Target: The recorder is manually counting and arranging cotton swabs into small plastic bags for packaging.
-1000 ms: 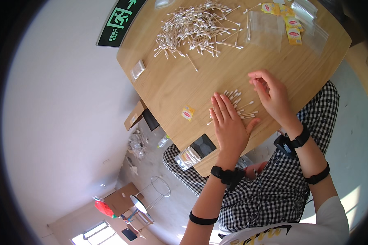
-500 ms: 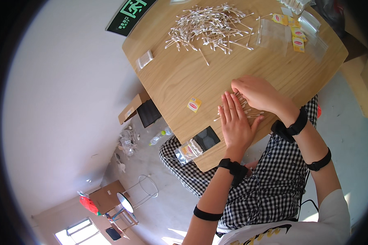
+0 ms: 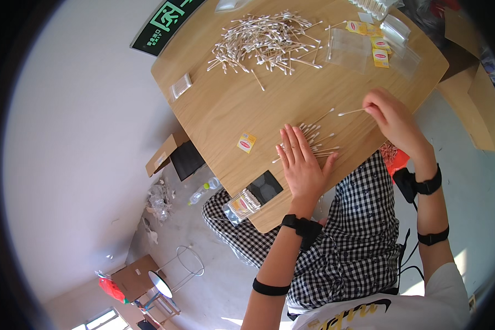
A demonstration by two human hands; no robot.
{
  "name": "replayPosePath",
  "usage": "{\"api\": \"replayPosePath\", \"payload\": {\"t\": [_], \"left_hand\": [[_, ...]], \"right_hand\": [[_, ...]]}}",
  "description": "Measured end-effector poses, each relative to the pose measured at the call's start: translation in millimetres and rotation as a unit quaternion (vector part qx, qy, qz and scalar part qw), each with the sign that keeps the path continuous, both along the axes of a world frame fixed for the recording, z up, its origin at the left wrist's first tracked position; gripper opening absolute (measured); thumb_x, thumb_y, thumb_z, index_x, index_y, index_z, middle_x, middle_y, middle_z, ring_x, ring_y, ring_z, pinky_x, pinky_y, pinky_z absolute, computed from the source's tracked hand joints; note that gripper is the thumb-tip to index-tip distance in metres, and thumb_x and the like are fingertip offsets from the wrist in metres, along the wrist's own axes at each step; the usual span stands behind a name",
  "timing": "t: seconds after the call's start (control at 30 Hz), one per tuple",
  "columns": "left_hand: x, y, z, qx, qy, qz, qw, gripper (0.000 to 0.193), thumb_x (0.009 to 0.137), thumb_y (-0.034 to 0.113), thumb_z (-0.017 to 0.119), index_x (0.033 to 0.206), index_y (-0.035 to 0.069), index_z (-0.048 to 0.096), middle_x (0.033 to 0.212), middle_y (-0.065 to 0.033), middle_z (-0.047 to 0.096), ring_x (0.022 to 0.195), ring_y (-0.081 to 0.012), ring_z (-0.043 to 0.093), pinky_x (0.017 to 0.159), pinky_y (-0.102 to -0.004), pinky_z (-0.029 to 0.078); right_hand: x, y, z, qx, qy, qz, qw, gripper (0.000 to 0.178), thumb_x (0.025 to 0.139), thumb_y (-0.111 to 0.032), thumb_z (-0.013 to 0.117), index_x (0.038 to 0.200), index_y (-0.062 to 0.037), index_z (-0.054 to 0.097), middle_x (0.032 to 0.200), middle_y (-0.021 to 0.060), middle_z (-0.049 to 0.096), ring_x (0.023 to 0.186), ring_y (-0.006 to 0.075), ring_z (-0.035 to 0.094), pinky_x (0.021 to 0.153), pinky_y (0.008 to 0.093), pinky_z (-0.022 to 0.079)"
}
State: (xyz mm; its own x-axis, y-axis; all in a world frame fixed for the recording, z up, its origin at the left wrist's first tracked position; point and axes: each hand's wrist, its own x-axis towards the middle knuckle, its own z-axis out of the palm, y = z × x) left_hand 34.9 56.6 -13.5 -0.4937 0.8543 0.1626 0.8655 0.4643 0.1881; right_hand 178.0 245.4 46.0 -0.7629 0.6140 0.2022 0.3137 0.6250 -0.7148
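Observation:
My left hand [image 3: 302,165] lies flat, fingers stretched out, over a small spread of cotton swabs [image 3: 313,133] on the wooden table. Swab tips stick out past its fingers and thumb. To the right, my right hand [image 3: 389,116] pinches a single cotton swab [image 3: 351,112] near one end, its white tip pointing left, close to the table's right edge. A large loose heap of cotton swabs [image 3: 267,41] lies at the far side of the table. A small yellow card [image 3: 246,143] rests left of my left hand.
Near the front left edge are a bag of swabs [image 3: 242,205] and a black square [image 3: 265,187]. Another swab pack [image 3: 181,86] lies at the left edge. Clear bags [image 3: 349,50] and yellow cards [image 3: 380,58] sit far right. A red bag [image 3: 396,159] is below the table's right edge.
My right hand has moved right, away from my left hand, with one cotton swab now seen in its pinch. My left hand stays flat on the swabs. The whole view has shifted slightly.

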Motion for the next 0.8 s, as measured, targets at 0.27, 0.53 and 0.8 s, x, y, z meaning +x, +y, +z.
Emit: {"api": "replayPosePath", "payload": {"t": [0.27, 0.53, 0.8], "left_hand": [[10, 0, 8, -0.057, 0.021, -0.024, 0.998, 0.108, 0.083, 0.067, 0.054, 0.146, -0.013, 0.018, 0.154, -0.0295, 0.019, 0.147, -0.0394, 0.014, 0.118, -0.0509, 0.015], [-22, 19, 8, -0.078, 0.059, -0.046, 0.994, 0.113, 0.081, 0.072, 0.053, 0.144, -0.016, 0.019, 0.152, -0.0334, 0.021, 0.145, -0.0415, 0.017, 0.117, -0.0507, 0.019], [-3, 3, 10, -0.083, 0.002, -0.036, 0.996, 0.113, 0.079, 0.072, 0.052, 0.144, -0.015, 0.021, 0.153, -0.0317, 0.02, 0.145, -0.041, 0.017, 0.117, -0.0512, 0.019]], "right_hand": [[124, -8, -62, -0.078, -0.037, -0.204, 0.975, 0.004, 0.094, -0.002, 0.054, 0.098, -0.0012, 0.055, 0.093, 0.0105, 0.06, 0.082, 0.024, 0.058, 0.076, 0.0312, 0.047], [108, -13, -70, 0.029, -0.039, -0.244, 0.969, 0.012, 0.09, 0.003, 0.056, 0.101, -0.0023, 0.059, 0.098, 0.0106, 0.061, 0.091, 0.0249, 0.061, 0.082, 0.0327, 0.048], [-53, -17, -37, 0.084, 0.078, -0.014, 0.993, 0.021, 0.08, 0.004, 0.062, 0.099, -0.0049, 0.06, 0.096, 0.0112, 0.06, 0.098, 0.0297, 0.056, 0.086, 0.0387, 0.047]]}}
